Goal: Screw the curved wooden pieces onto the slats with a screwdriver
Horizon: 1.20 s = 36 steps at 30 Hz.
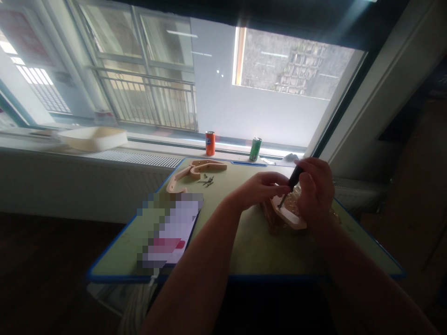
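My right hand (317, 188) is closed around the black handle of a screwdriver (295, 178). The screwdriver leans, its thin shaft reaching down to a pale wooden piece (292, 217) with rounded corners. Thumb and fingers of my left hand (267, 187) pinch the screwdriver low, where handle meets shaft. Under the pale piece lies a darker brown block or package (268, 216), partly covered by clear plastic and my hands. Whether a screw sits under the tip is too small to tell.
On the green table (240, 251) lie curved wooden parts (179, 180), several loose screws (208, 180) and a tablet-like screen (179, 223), partly blurred, with a cable. Along the windowsill stand an orange can (210, 143), a green can (255, 149) and a cream tray (93, 138).
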{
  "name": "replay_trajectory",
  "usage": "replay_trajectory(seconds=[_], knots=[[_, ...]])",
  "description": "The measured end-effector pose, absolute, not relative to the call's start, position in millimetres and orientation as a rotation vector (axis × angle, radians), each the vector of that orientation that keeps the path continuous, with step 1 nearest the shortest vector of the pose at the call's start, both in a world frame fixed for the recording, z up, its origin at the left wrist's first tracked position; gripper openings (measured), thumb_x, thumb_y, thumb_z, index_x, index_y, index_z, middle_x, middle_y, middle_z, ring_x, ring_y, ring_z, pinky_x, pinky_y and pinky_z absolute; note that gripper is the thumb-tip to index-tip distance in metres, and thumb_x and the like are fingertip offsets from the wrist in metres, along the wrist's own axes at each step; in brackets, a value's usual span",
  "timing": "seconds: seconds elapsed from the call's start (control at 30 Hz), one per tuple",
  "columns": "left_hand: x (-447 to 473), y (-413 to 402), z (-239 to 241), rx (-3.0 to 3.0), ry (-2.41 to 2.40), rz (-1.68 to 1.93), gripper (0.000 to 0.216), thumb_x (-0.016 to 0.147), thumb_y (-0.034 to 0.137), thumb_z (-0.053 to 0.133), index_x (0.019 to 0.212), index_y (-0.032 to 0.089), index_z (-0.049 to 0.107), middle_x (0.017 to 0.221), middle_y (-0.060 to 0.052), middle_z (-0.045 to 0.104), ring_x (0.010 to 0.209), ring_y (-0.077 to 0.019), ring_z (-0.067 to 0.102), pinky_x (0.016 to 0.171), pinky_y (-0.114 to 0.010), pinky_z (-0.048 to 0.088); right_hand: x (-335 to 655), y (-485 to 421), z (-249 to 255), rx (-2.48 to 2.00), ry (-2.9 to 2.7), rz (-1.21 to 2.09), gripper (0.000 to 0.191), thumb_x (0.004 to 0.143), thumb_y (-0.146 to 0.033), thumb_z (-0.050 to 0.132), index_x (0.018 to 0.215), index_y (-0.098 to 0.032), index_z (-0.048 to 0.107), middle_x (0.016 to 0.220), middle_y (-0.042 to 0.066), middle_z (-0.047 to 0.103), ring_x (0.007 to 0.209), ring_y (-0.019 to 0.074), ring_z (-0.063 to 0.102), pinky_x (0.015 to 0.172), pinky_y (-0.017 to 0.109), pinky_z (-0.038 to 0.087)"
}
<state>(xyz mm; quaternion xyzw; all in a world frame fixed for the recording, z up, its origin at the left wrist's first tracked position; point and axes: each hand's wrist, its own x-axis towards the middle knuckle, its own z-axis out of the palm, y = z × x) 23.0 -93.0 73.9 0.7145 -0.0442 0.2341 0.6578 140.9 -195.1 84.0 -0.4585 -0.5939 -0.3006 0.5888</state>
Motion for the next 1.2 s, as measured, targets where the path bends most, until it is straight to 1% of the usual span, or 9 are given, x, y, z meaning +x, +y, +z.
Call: replay_trajectory(seconds=[0.1,0.2,0.3,0.37,0.57,0.73,0.9,1.07,1.2], knots=[[23,-94,75,1.617,-0.088,0.508,0.03,0.074,0.034,0.063,0.097,0.014,0.061,0.086,-0.004,0.058,0.076,-0.0114,0.053,0.072,-0.031,0.042,140,-195,85,-1.063,-1.392,-0.691,0.029,0.082,-0.019,0.049,0.106,-0.027,0.062,0.103,0.006,0.058,0.096,0.0228,0.054,0.083,0.045,0.045],[24,-95,76,1.576,-0.093,0.52,0.036,0.071,0.031,0.067,0.102,0.016,0.057,0.088,-0.004,0.059,0.077,-0.0124,0.054,0.072,-0.032,0.043,141,-193,84,-1.099,-1.386,-0.686,0.031,0.076,-0.02,0.058,0.105,-0.028,0.062,0.101,0.006,0.056,0.088,0.0214,0.054,0.073,0.041,0.048],[25,-95,76,1.576,-0.113,0.566,0.033,0.067,0.029,0.07,0.094,0.013,0.059,0.086,-0.004,0.058,0.078,-0.0126,0.054,0.073,-0.031,0.043,143,-192,83,-1.094,-1.365,-0.684,0.031,0.071,-0.023,0.064,0.102,-0.028,0.062,0.098,0.005,0.053,0.082,0.0195,0.053,0.068,0.038,0.048],[24,-94,76,1.596,-0.104,0.576,0.031,0.068,0.031,0.069,0.09,0.012,0.061,0.084,-0.003,0.058,0.077,-0.012,0.053,0.072,-0.031,0.042,143,-192,84,-1.074,-1.357,-0.687,0.028,0.072,-0.023,0.063,0.1,-0.027,0.063,0.097,0.005,0.053,0.083,0.0195,0.052,0.069,0.038,0.048],[24,-96,75,1.622,-0.066,0.531,0.034,0.068,0.034,0.068,0.094,0.013,0.062,0.087,-0.004,0.06,0.075,-0.0122,0.054,0.07,-0.031,0.042,143,-195,87,-1.03,-1.414,-0.61,0.019,0.079,-0.022,0.056,0.096,-0.026,0.062,0.097,0.005,0.059,0.092,0.0221,0.055,0.079,0.043,0.046],[31,-97,69,1.636,-0.105,0.564,0.035,0.067,0.035,0.069,0.093,0.01,0.065,0.08,-0.005,0.061,0.074,-0.0142,0.055,0.072,-0.034,0.044,144,-192,84,-1.058,-1.436,-0.478,0.022,0.078,-0.025,0.058,0.1,-0.026,0.061,0.09,0.003,0.061,0.083,0.0202,0.057,0.074,0.041,0.047],[31,-96,68,1.665,-0.141,0.603,0.032,0.069,0.033,0.067,0.092,0.011,0.067,0.083,-0.005,0.062,0.079,-0.0157,0.056,0.078,-0.035,0.043,143,-191,82,-1.066,-1.355,-0.42,0.019,0.079,-0.023,0.057,0.098,-0.025,0.06,0.087,0.003,0.061,0.079,0.0184,0.057,0.07,0.037,0.048],[28,-95,70,1.715,-0.14,0.558,0.03,0.067,0.033,0.068,0.089,0.012,0.069,0.085,-0.006,0.064,0.081,-0.0171,0.056,0.076,-0.033,0.043,136,-192,81,-1.018,-1.372,-0.424,0.014,0.079,-0.023,0.057,0.093,-0.024,0.06,0.084,0.003,0.061,0.076,0.0179,0.058,0.067,0.036,0.048],[26,-92,70,1.752,-0.14,0.547,0.032,0.066,0.034,0.069,0.09,0.013,0.069,0.082,-0.004,0.063,0.078,-0.0161,0.055,0.076,-0.033,0.043,134,-192,79,-1.014,-1.379,-0.421,0.014,0.078,-0.023,0.057,0.091,-0.024,0.061,0.083,0.003,0.061,0.075,0.0181,0.058,0.065,0.036,0.048]])
